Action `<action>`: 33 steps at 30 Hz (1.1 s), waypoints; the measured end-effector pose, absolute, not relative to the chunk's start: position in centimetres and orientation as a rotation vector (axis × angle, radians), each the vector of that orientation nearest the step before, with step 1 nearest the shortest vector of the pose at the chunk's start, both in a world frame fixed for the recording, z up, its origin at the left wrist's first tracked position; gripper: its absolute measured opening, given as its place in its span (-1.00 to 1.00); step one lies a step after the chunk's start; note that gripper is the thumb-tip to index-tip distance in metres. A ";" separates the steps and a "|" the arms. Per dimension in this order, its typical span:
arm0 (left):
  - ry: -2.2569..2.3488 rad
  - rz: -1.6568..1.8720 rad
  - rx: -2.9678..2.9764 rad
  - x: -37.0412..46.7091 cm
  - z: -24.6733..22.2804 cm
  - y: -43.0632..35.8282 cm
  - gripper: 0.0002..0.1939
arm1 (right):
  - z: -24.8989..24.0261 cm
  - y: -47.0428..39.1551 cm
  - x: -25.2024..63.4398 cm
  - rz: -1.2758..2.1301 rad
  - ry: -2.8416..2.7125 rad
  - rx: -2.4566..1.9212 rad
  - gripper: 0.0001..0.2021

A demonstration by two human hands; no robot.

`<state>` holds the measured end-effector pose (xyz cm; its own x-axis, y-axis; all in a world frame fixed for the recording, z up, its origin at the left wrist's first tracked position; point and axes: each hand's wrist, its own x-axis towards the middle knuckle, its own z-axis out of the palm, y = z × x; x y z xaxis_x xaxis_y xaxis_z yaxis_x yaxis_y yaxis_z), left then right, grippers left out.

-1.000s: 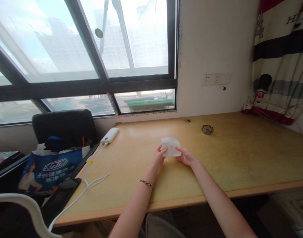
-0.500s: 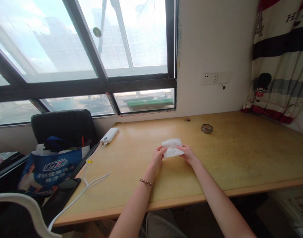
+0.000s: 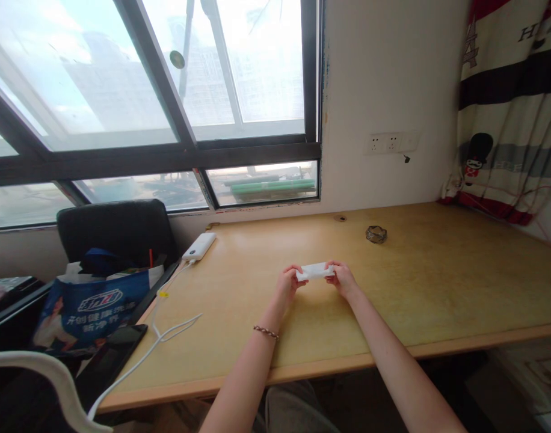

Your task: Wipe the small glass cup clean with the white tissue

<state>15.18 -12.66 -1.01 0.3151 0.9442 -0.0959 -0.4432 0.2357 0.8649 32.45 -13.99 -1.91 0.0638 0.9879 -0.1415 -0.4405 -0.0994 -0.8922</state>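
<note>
A white tissue (image 3: 314, 271), folded into a narrow strip, stretches between my two hands above the middle of the table (image 3: 420, 288). My left hand (image 3: 290, 280) is closed on its left end, thumb on top and fingers underneath. At the right end my right hand (image 3: 340, 278) pinches it the same way. A braided bracelet (image 3: 266, 332) circles my left wrist.
A dark ring-shaped object (image 3: 376, 234) lies towards the back. On the left are a white power bank (image 3: 199, 247) with a white cable (image 3: 160, 338), a blue bag (image 3: 95, 310) and a black chair (image 3: 117, 231). Wall sockets (image 3: 384, 142) sit behind.
The tissue was a wider, roughly square sheet and is now folded over into a narrow strip. My fingers have shifted their hold at both ends; the arms have barely moved.
</note>
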 end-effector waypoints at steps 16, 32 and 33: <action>0.858 1.056 1.102 15.8 0.2 -13.8 -0.54 | -1.3 -14.5 32.2 1.277 -0.832 -1.098 -0.83; 1.048 1.095 1.127 15.5 -1.7 -12.6 -0.77 | -1.9 -14.4 31.8 1.351 -0.921 -1.090 -0.89; 1.043 1.090 1.111 15.5 -1.6 -12.7 -0.75 | -2.0 -14.3 31.9 1.354 -0.902 -1.084 -0.88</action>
<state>15.51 -12.66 -1.61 0.1581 0.9839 -0.0832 -0.1266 0.1038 0.9865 31.85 -14.33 -1.96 0.0479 0.9938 -0.1001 -0.2907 -0.0820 -0.9533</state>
